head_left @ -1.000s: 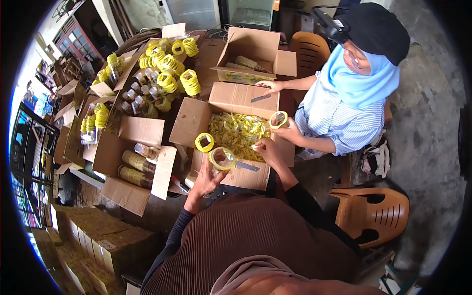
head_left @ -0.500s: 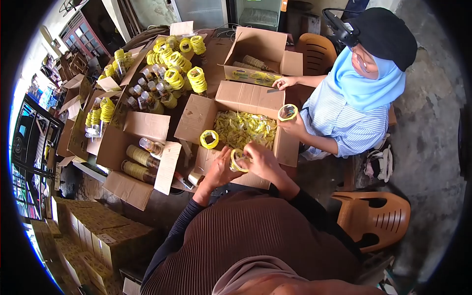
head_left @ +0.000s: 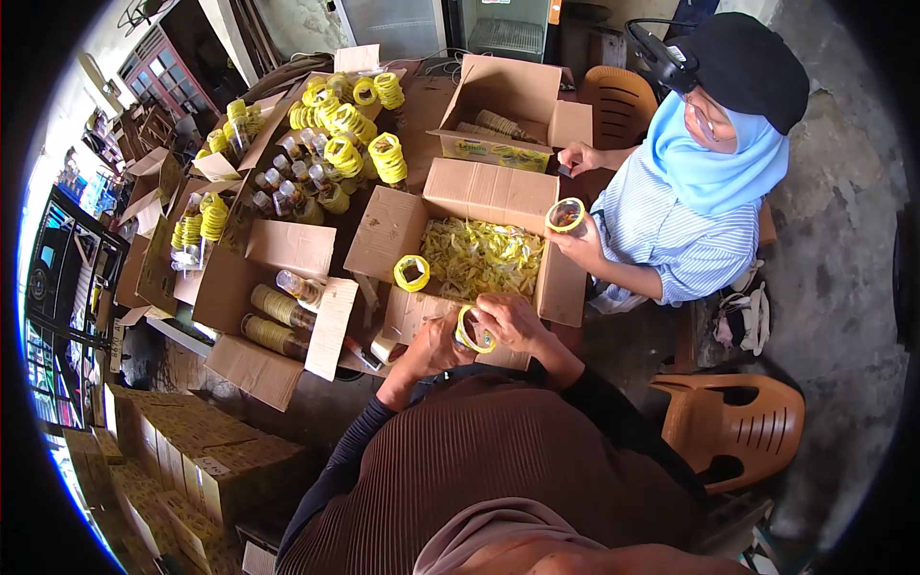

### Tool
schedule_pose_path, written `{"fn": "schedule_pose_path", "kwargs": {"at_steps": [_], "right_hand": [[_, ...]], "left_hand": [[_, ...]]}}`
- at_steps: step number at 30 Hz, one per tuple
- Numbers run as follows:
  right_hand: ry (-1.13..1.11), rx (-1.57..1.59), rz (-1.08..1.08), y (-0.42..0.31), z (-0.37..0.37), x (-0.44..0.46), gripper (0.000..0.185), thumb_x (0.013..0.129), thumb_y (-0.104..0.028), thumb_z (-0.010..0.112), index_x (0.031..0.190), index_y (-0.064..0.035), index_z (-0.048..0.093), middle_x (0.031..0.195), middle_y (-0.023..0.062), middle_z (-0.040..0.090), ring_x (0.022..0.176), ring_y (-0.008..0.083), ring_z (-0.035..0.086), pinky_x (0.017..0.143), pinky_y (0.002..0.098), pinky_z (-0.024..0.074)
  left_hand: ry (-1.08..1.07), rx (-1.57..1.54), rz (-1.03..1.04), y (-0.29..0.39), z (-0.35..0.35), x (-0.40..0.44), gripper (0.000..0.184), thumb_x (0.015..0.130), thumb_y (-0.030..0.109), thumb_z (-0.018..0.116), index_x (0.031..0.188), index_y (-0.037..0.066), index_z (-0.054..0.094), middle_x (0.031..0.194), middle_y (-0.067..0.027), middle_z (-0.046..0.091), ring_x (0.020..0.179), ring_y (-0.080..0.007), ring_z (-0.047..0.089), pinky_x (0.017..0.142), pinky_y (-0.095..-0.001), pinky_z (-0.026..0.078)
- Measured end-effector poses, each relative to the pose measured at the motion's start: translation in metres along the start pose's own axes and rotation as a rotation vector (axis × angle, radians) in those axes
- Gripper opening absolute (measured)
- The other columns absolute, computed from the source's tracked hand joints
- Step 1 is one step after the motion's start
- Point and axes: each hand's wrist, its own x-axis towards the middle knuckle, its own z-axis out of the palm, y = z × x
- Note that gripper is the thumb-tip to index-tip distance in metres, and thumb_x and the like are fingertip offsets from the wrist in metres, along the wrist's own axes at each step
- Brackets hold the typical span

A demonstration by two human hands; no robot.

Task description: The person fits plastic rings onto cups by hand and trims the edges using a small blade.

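In front of my body, a clear plastic cup with a yellow rim is tilted so that its open mouth faces up. My left hand is wrapped round the cup's left side. At the upper right of the rim, my right hand has its fingers closed on the edge; whether they also pinch a strip of film is too small to tell. Just beyond, another yellow-rimmed cup stands by the near left corner of an open carton. Crumpled yellow plastic scraps fill that carton.
Across to the right, a co-worker holds a yellow-rimmed cup and a small dark tool. Stacked yellow-rimmed cups crowd the table's far left. Cartons with more cups lie at left, and an orange chair stands at right.
Both my hands and the cup have shifted slightly, and my right fingers have moved along the rim. The co-worker's tool hand has drawn back from the far carton.
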Motion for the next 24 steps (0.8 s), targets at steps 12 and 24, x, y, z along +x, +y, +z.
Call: {"fn": "schedule_pose_path", "kwargs": {"at_steps": [12,24], "right_hand": [[0.46,0.205,0.187,0.045,0.039,-0.002,0.026,0.097,-0.023,0.047,0.088,-0.0001,0.054,0.072,0.0193,0.055,0.068,0.0363,0.057,0.06,0.042,0.0422],[0.338,0.176,0.61,0.114,0.047,-0.04,0.02,0.079,-0.009,0.072,0.093,-0.0016,0.059,0.081,0.0135,0.062,0.076,0.0291,0.064,0.063,0.0368,0.0478]], "left_hand": [[0.21,0.239,-0.026,0.006,0.017,0.006,0.058,0.066,0.015,0.08,0.114,0.002,0.05,0.094,-0.0189,0.063,0.085,-0.0388,0.063,0.07,-0.0437,0.052],[0.345,-0.023,-0.087,-0.009,0.005,-0.011,0.067,0.073,0.016,0.077,0.125,-0.003,0.04,0.109,-0.0213,0.059,0.102,-0.0381,0.058,0.088,-0.0438,0.047]]}}
